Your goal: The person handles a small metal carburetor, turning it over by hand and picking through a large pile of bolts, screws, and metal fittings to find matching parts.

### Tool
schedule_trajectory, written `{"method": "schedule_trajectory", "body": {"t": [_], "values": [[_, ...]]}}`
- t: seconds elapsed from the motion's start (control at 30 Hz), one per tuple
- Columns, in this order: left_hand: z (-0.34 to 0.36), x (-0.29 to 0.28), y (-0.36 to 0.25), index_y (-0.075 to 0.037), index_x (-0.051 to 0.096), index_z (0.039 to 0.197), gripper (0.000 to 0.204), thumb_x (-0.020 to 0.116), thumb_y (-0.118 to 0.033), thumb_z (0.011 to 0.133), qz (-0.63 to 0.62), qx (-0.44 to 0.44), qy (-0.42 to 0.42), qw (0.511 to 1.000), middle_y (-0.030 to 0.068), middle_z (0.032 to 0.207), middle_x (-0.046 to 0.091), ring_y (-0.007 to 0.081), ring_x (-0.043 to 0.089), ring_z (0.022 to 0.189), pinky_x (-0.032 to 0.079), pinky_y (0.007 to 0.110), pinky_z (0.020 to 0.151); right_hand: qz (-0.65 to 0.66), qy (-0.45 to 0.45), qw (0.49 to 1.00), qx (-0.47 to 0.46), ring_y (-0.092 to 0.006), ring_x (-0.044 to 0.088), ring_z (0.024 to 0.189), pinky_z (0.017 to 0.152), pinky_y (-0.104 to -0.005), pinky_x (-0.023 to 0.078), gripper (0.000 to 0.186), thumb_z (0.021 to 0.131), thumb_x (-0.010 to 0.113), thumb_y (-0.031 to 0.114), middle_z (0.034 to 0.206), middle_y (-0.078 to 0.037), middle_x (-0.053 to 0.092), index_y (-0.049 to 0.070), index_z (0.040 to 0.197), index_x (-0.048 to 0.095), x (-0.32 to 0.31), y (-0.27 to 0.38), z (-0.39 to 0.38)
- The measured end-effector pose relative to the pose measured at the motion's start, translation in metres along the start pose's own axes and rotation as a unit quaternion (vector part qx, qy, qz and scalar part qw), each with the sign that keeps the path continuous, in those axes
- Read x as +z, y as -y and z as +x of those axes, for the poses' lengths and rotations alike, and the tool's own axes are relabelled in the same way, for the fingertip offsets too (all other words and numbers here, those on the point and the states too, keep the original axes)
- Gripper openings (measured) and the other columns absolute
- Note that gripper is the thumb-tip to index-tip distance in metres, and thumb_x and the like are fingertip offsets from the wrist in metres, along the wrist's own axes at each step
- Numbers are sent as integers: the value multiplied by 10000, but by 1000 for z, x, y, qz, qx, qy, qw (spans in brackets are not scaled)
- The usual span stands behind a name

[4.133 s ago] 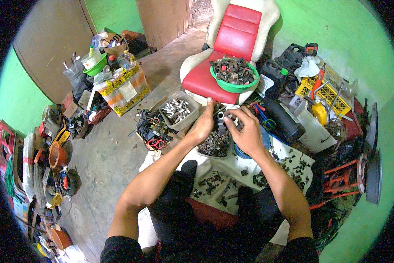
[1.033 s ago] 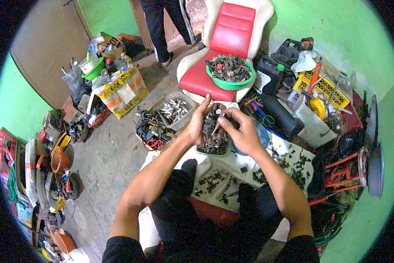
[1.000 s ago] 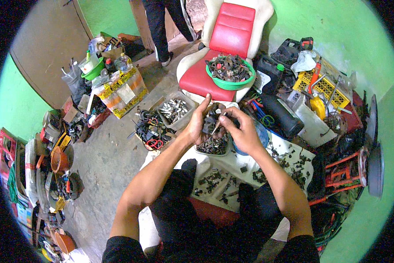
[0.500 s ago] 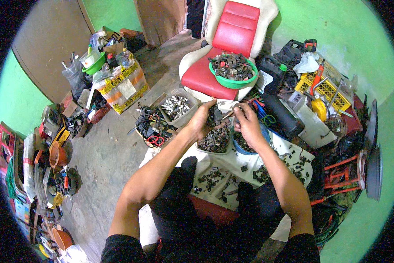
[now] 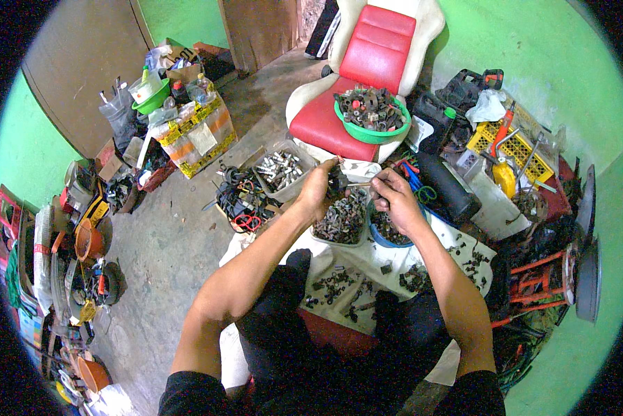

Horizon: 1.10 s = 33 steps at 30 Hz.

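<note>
Hands (image 5: 318, 188) (image 5: 395, 197) drawn apart, bolt (image 5: 359, 184) pulled from dark part (image 5: 337, 183)

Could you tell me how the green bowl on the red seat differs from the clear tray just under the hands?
The green bowl is round and opaque, while the clear tray is squarish and see-through. The green bowl sits raised on the red seat; the clear tray rests low on the white cloth. The green bowl stands apart from both hands, whereas the clear tray lies directly below the left hand and right hand. Both are heaped with small dark metal parts.
</note>
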<state>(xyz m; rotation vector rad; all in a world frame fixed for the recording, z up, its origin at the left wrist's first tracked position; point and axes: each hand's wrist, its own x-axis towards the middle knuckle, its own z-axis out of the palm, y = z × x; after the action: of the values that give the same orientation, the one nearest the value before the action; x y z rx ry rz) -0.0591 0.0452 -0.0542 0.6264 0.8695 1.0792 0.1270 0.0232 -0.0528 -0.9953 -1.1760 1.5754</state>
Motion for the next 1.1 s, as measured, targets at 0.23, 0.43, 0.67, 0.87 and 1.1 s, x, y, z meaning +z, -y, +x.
{"method": "schedule_trajectory", "body": {"t": [0.23, 0.43, 0.67, 0.87, 1.1], "values": [[7, -10, -1, -73, 520, 890, 204, 487, -273, 912, -28, 22, -52, 998, 37, 720, 521, 161, 546, 636, 468, 322, 570, 192, -27, 981, -18, -61, 345, 523, 477, -213, 280, 114, 919, 558, 219, 697, 16, 469, 109, 918, 532, -23, 10, 6], [4, -4, -1, -53, 536, 1026, 271, 478, -293, 913, 11, -14, -4, 1000, 58, 768, 541, 165, 543, 663, 467, 306, 604, 87, -84, 975, 189, -86, 421, 592, 465, -220, 309, 79, 845, 581, 144, 752, 6, 511, 106, 913, 568, -60, -33, 15], [39, -28, 33, -17, 415, 1250, 419, 485, -234, 899, 205, 72, -62, 974, 103, 953, 579, 207, 584, 835, 499, 358, 726, -42, -94, 971, 216, -109, 471, 623, 490, -263, 371, 65, 820, 602, 120, 700, 5, 521, 90, 877, 611, -59, -55, 33], [63, -38, 53, -14, 256, 1384, 639, 548, -210, 850, 210, 57, -57, 974, 182, 1138, 543, 261, 568, 980, 488, 370, 848, -265, -54, 930, 247, -85, 419, 532, 424, -274, 318, 147, 787, 679, 173, 700, -9, 539, 56, 855, 622, -55, -78, 35], [40, -22, 37, 10, 310, 1357, 610, 548, -112, 808, 298, 65, 21, 952, 189, 1172, 542, 260, 542, 1035, 436, 351, 908, -197, -71, 942, 261, -192, 504, 622, 517, -351, 367, 117, 781, 506, 41, 759, -97, 550, 16, 871, 576, -39, -84, 48]]}}
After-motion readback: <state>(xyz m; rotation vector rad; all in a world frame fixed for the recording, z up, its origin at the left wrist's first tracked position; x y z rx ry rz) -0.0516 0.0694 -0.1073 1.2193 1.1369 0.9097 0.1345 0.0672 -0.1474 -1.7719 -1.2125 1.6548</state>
